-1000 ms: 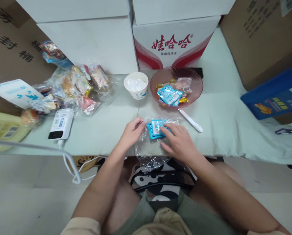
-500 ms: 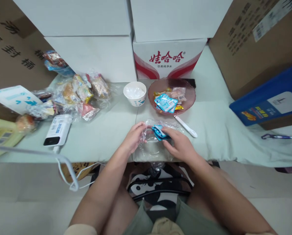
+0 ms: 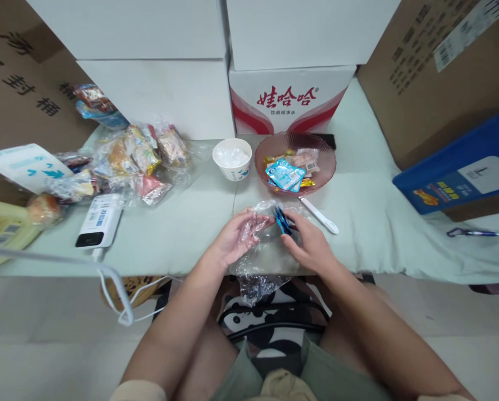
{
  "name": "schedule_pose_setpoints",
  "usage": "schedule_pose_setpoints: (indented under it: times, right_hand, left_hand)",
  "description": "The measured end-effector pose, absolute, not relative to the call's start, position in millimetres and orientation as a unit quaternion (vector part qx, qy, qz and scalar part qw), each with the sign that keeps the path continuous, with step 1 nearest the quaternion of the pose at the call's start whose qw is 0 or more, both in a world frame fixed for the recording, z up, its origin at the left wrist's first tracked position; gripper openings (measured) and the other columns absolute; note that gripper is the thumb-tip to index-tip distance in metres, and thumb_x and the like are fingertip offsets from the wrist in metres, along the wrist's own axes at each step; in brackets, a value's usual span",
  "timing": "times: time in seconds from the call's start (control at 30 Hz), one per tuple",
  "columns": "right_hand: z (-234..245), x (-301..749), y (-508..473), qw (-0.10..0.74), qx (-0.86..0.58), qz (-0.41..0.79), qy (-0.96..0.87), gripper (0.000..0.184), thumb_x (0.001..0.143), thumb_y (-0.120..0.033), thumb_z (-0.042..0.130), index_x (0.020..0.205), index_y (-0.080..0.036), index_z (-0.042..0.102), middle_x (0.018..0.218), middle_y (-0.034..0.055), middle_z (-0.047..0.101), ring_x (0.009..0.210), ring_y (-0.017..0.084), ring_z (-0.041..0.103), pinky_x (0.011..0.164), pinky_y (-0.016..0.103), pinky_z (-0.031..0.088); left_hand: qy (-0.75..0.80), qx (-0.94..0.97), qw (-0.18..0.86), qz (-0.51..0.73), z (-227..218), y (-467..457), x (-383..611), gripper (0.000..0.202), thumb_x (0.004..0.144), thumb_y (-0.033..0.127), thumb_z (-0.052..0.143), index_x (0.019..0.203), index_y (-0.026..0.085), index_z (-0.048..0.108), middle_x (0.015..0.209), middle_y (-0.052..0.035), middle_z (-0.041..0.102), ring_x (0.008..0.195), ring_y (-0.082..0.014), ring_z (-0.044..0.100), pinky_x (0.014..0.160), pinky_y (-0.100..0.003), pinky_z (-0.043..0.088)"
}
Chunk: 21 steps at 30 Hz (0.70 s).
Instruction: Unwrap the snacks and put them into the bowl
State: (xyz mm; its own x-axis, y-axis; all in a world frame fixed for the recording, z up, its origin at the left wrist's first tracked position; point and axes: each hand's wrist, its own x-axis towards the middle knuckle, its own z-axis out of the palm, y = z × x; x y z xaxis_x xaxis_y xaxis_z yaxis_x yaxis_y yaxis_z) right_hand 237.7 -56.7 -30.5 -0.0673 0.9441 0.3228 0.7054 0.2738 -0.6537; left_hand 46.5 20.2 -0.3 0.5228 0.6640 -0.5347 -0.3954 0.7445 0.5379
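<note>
Several blue sachets (image 3: 282, 221) stand on edge in my right hand (image 3: 310, 239), pinched between thumb and fingers. My left hand (image 3: 239, 236) is at a clear plastic bag (image 3: 262, 256), with part of the film over its fingers. The bag spreads under both hands and hangs over the table's front edge. Just beyond, a pink glass bowl (image 3: 331, 172) holds light-blue sachets (image 3: 285, 174) and gold and pinkish wrapped packets. Left of the bowl is a white paper cup (image 3: 233, 161) with clear film inside. A white plastic knife or spatula (image 3: 319, 215) lies beside the bowl, right of my hands.
Wrapped snacks (image 3: 136, 156) crowd the left side, near a white power bank (image 3: 99, 221) with a cable. White cartons (image 3: 291, 100) stand along the back. A blue jug (image 3: 462, 167) and a pen-like item (image 3: 473, 233) are on the right.
The blue sachets have turned from lying flatter to edge-on in my right hand. My left hand has opened somewhat and the bag has slid further over the table edge.
</note>
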Motion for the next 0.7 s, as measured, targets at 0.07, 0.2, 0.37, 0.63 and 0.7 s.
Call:
schedule_pose_setpoints:
  times: [0.07,0.2,0.37,0.63,0.7]
  right_hand:
    - [-31,240,-55,0.378,-0.573,0.152,-0.712,0.042,0.096,-0.031,0.049,0.137,-0.020,0.053,0.134,0.0144,0.064,0.124,0.027,0.061,0.103,0.046,0.052]
    - [-34,240,-53,0.393,-0.568,0.111,-0.714,0.036,0.098,-0.027,0.045,0.129,-0.022,0.062,0.126,0.0118,0.067,0.117,0.024,0.064,0.102,0.043,0.053]
    - [-38,238,-49,0.358,-0.585,0.103,-0.721,0.049,0.090,-0.016,0.048,0.137,-0.024,0.056,0.130,0.0107,0.065,0.119,0.026,0.062,0.103,0.044,0.053]
    - [-22,248,-46,0.333,-0.598,0.131,-0.717,0.048,0.089,-0.013,0.045,0.132,-0.026,0.064,0.129,0.0048,0.070,0.116,0.023,0.067,0.100,0.040,0.055]
    - [-10,252,-49,0.352,-0.613,0.130,-0.695,0.043,0.092,-0.017,0.045,0.128,-0.026,0.066,0.123,0.0028,0.073,0.110,0.022,0.071,0.095,0.037,0.057]
  left_hand:
    - [0.372,0.190,0.854,0.309,-2,19,48,0.016,0.077,0.023,0.074,0.081,0.019,0.059,0.085,-0.0046,0.074,0.089,-0.0200,0.074,0.041,-0.015,0.043]
    - [0.365,0.223,0.842,0.330,-5,19,53,0.021,0.075,0.024,0.077,0.079,0.018,0.057,0.085,-0.0014,0.072,0.088,-0.0168,0.073,0.041,-0.014,0.039]
    - [0.381,0.254,0.828,0.324,-7,21,59,0.024,0.073,0.030,0.077,0.082,0.018,0.057,0.095,-0.0030,0.073,0.089,-0.0165,0.071,0.044,-0.015,0.038]
    - [0.489,0.437,0.699,0.287,-10,26,55,0.018,0.078,0.037,0.061,0.078,0.019,0.058,0.086,-0.0023,0.071,0.078,-0.0151,0.066,0.049,-0.020,0.032]
    - [0.505,0.481,0.662,0.275,-11,30,49,0.015,0.080,0.034,0.056,0.076,0.019,0.056,0.084,-0.0021,0.070,0.075,-0.0149,0.066,0.051,-0.021,0.034]
